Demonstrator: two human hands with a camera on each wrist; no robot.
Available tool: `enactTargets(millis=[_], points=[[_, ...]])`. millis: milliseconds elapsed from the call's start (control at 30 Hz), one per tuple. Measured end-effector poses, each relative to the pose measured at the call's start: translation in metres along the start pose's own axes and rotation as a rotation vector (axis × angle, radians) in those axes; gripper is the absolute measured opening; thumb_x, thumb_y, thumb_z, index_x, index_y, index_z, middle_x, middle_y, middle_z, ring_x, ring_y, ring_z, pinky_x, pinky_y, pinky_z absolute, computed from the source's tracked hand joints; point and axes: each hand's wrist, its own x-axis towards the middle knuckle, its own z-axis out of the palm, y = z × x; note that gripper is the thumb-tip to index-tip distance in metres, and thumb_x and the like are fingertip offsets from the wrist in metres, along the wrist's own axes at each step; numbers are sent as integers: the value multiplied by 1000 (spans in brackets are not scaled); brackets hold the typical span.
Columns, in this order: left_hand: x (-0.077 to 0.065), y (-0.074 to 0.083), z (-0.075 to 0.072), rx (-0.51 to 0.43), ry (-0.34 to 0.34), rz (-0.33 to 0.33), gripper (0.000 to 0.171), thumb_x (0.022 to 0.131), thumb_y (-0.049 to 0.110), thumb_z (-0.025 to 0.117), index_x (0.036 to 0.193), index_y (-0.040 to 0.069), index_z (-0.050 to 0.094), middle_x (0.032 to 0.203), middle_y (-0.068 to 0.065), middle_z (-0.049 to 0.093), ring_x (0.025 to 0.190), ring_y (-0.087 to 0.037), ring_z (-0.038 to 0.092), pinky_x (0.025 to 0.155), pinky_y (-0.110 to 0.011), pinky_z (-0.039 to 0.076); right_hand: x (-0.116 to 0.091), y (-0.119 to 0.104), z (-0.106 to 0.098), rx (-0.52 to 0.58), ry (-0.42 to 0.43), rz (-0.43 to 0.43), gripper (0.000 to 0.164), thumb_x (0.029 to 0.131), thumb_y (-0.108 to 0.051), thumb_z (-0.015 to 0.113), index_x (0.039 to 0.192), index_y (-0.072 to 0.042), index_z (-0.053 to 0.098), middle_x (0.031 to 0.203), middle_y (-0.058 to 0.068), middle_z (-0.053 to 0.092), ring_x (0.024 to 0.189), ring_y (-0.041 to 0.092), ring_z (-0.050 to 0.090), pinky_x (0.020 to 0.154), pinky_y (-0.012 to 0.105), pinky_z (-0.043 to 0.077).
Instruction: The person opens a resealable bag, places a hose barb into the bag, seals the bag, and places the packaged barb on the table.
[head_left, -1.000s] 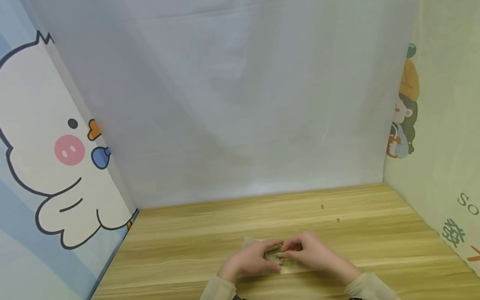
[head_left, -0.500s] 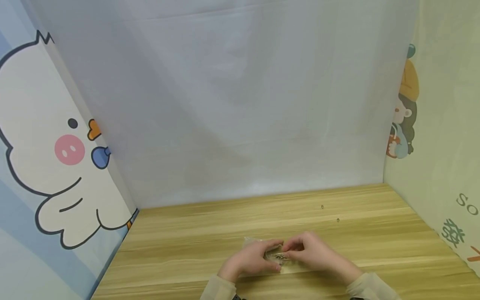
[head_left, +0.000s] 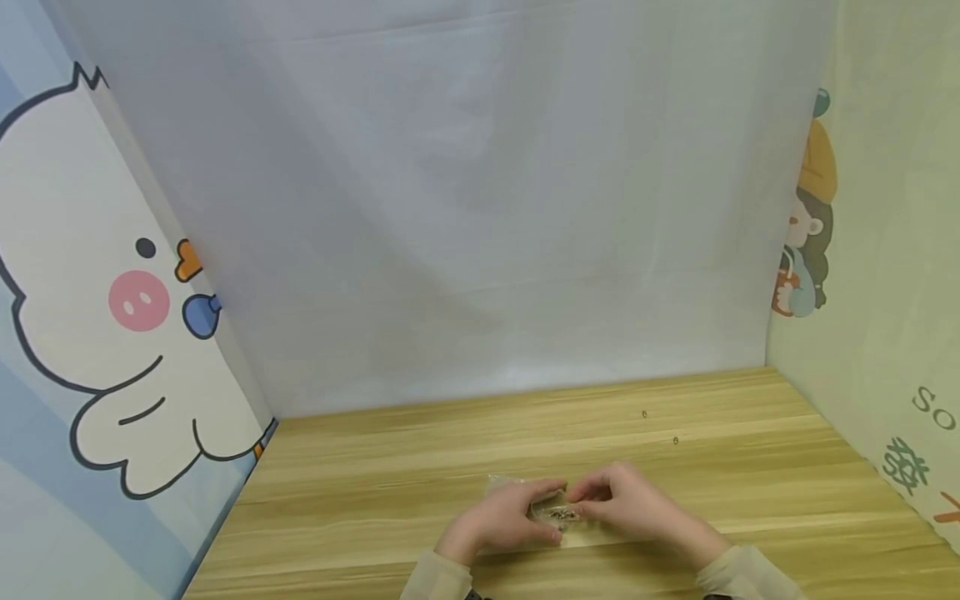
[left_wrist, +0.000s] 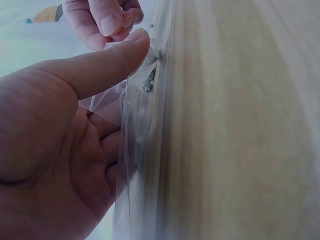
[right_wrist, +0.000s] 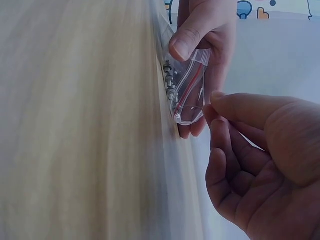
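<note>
A clear zip bag (right_wrist: 192, 92) with a red line along its seal lies on the table, with several small shiny metal parts (right_wrist: 168, 80) inside. My left hand (head_left: 510, 515) holds the bag's body, thumb on the near side and fingers on the far side. In the left wrist view, the bag's clear film (left_wrist: 135, 135) spans from the thumb to the fingers behind. At the mouth, my right hand (head_left: 626, 504) has thumb and index finger pinched together at the bag's edge; the exact contact is partly hidden.
Two tiny ring-like pieces, one farther back (head_left: 644, 413) and one nearer (head_left: 676, 440), lie on the wood-grain table (head_left: 337, 500) beyond the right hand. A pale curtain (head_left: 487, 208) rises behind the table, with printed cloths at both sides.
My right hand has shifted slightly to the right, and the bag's mouth stretches a little that way with it. My left hand stays in place.
</note>
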Motion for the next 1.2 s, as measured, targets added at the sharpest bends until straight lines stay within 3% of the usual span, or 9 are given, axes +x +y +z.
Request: enactTargets(millis=[633, 1200], points=[[-1, 0, 0, -6, 3, -3, 74, 94, 37, 85, 160, 27, 53, 157, 8, 55, 144, -16, 51, 119, -46, 43, -2, 5, -3, 1, 5, 4, 8, 98, -11, 78, 104, -9, 82, 96, -3, 78, 83, 9, 69, 75, 24, 58], [-1, 2, 1, 23, 17, 34, 76, 91, 35, 87, 160, 25, 53, 158, 8, 55, 145, -16, 50, 120, -41, 41, -22, 23, -36, -24, 92, 79, 17, 98, -12, 77, 111, -2, 80, 102, 3, 78, 87, 12, 69, 78, 25, 58]])
